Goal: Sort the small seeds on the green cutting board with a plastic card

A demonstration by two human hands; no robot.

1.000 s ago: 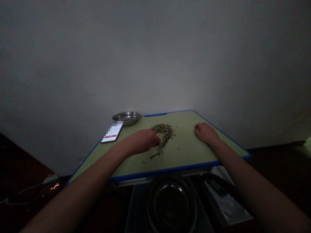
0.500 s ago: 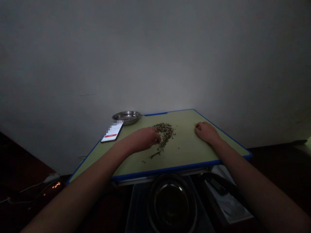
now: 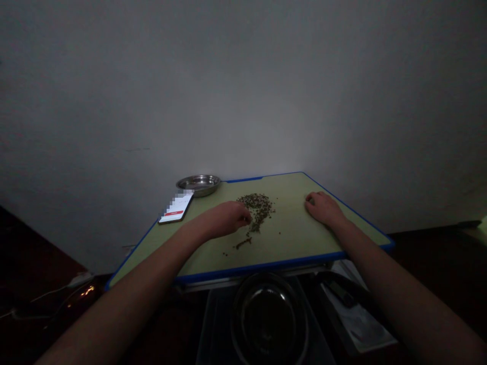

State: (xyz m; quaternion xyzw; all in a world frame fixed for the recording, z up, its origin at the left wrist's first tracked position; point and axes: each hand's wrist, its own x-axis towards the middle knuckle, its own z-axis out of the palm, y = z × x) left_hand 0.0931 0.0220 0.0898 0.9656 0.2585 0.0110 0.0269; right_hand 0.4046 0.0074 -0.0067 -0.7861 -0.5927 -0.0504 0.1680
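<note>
Small dark grains, like dried seeds or peppercorns, lie in a loose heap on the pale green tabletop. My left hand is at the heap's left edge, its fingertips pinched together low among the grains. Whatever the pinch holds is too small to make out. A thin line of stray grains lies nearer to me. On the right side of the table rests my right hand, fingers curled in toward the thumb. Its palm side is hidden, so I cannot tell what is inside.
A shallow steel bowl stands at the back left corner, with a lit phone in front of it. A blue rim edges the table, which meets the wall. Below the front edge sits a dark round pot or bowl.
My left hand has shifted very slightly left at the heap, and the grains beside its fingertips lie a little differently. My right hand stays in place.
</note>
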